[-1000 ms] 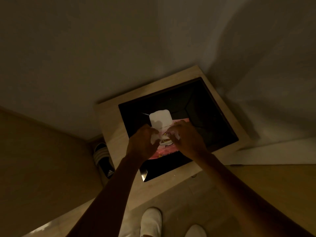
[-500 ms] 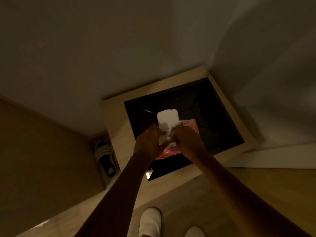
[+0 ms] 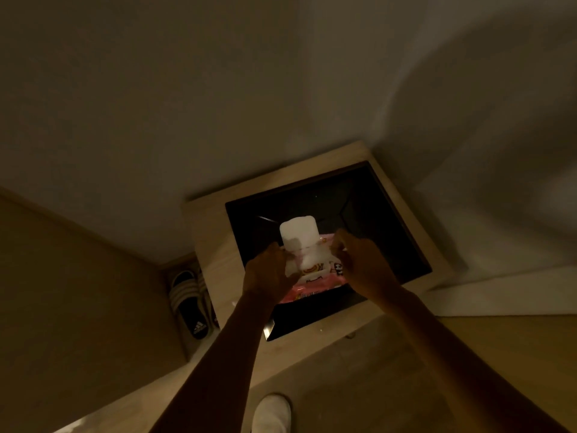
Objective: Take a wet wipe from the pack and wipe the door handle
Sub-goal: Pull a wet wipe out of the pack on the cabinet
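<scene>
A pink wet wipe pack (image 3: 312, 284) with cartoon prints is held over the black top of a small wooden table (image 3: 215, 245). Its white flip lid (image 3: 298, 232) stands open, pointing away from me. A bit of white wipe (image 3: 307, 260) pokes out of the opening below the lid. My left hand (image 3: 268, 275) grips the pack's left side and my right hand (image 3: 362, 265) grips its right side. No door handle is in view.
The table stands in a dim corner against pale walls. A black-and-white slide sandal (image 3: 190, 303) lies on the floor to the table's left. My white slipper (image 3: 271, 412) shows at the bottom edge on the wooden floor.
My hands have moved apart from the middle of the pack to its two sides, which uncovers the printed face and the opening under the lid.
</scene>
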`<state>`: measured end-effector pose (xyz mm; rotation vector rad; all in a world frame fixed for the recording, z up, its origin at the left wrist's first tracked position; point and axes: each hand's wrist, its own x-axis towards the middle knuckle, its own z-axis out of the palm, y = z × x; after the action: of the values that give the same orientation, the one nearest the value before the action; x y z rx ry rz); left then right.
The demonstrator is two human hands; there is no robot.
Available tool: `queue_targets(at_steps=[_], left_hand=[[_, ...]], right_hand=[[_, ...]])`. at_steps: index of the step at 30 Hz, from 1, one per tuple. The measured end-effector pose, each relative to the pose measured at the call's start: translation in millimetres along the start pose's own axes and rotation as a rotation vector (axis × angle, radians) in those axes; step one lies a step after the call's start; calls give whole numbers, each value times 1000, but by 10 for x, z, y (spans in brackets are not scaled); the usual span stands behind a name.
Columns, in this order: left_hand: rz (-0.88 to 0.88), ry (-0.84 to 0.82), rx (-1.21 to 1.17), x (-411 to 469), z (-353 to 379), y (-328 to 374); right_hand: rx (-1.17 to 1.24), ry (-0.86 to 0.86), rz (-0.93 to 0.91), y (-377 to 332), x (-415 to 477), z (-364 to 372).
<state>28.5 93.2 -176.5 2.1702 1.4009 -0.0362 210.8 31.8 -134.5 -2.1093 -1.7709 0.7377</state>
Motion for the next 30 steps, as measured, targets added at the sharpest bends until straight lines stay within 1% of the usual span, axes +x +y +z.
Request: queue_targets(at_steps=[4,6,7,9,12,14,16,18,20,24,30], left_hand=[[-39,-57,-2,-92,-131,125],[-68,-82,-65,-227,-320,271],[-82,-82,-120,-306,-443,371],[-93,-100,-269,-487,-862,403],[-80,-248,-524,-804,-1533,975],[-23,-351,-655,-1087,-1950,1425],[69,-432,-650,-1422,-2242,1843],[122,-523,-665,-1777,-2404,2250],[196,-560,-661,-2110,-2494,2629],[312,-535,-621,-2696,-2479,3314],[558,-535,-526,-3698,-2213,4372]], right_hand=[[125,130,41,18,-121,-395],[172,198,83,-56,-242,-661],[206,222,109,-121,-342,-811],[291,251,172,-502,-560,-1005],[356,306,212,-877,-1127,-1544],[408,328,241,-1088,-1566,-1968],[445,339,262,-1253,-2023,-2396],[473,363,263,-1366,-2491,-2801],[476,414,266,-1408,-2952,-3120],[507,542,315,-1380,-3932,-3472],[620,704,431,-1180,-5489,-3592]])
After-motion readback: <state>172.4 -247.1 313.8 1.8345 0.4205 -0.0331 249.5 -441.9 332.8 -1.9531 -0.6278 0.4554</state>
